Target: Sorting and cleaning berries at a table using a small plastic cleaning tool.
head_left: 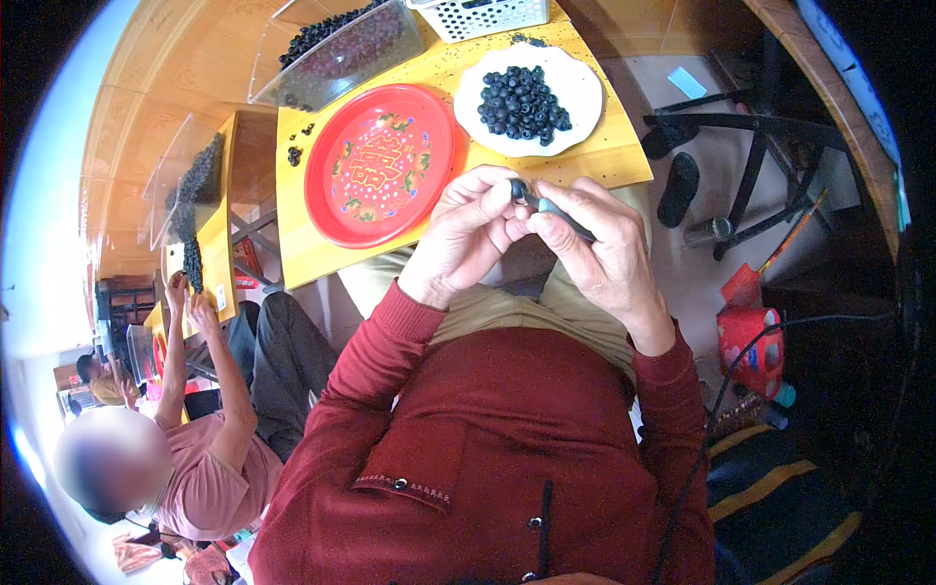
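Note:
Above my lap, just past the table's near edge, my left hand (pixel 456 232) pinches a small dark round ball (pixel 518 189) between thumb and fingers. It looks like a bead or a berry; I cannot tell which. My right hand (pixel 612 249) grips a slim small tool (pixel 556 211) with a teal and dark handle, its tip close against the ball. The tip is too small to make out. Beyond my hands, a white scalloped plate (pixel 589 86) bears a heap of similar dark balls (pixel 522 102). To its left lies a red round tray (pixel 331 200) with a printed pattern.
On the yellow table (pixel 294 249) stand a clear bin (pixel 361 60) of dark balls and a white perforated basket (pixel 478 21). A few loose balls (pixel 294 156) lie by the tray. At left, a co-worker (pixel 219 468) works at another table. A red container (pixel 751 351) stands at right.

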Demonstrator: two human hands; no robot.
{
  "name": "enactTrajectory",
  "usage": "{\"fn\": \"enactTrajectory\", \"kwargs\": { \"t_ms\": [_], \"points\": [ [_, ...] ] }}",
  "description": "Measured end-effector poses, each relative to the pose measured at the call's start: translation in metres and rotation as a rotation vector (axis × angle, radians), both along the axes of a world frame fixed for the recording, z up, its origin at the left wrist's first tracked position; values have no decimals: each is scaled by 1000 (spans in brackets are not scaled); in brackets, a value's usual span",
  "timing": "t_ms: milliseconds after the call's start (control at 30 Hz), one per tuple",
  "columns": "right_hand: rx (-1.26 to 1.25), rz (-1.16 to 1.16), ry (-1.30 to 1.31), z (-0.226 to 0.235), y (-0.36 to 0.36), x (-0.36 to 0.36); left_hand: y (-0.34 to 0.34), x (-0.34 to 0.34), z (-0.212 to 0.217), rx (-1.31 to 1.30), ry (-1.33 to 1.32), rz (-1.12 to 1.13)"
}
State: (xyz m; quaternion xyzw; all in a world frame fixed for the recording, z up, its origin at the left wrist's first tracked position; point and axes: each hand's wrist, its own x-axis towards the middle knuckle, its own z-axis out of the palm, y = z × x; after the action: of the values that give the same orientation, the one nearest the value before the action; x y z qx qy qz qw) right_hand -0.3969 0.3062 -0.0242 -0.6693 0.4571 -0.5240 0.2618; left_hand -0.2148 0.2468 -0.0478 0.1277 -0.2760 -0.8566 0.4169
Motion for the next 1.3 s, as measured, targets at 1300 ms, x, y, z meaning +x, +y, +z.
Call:
{"fn": "enactTrajectory", "kwargs": {
  "t_ms": [1300],
  "points": [
    [384,-18,-494,-24,5,-14,13,-4,18,-184,-303,-87]
  ]
}}
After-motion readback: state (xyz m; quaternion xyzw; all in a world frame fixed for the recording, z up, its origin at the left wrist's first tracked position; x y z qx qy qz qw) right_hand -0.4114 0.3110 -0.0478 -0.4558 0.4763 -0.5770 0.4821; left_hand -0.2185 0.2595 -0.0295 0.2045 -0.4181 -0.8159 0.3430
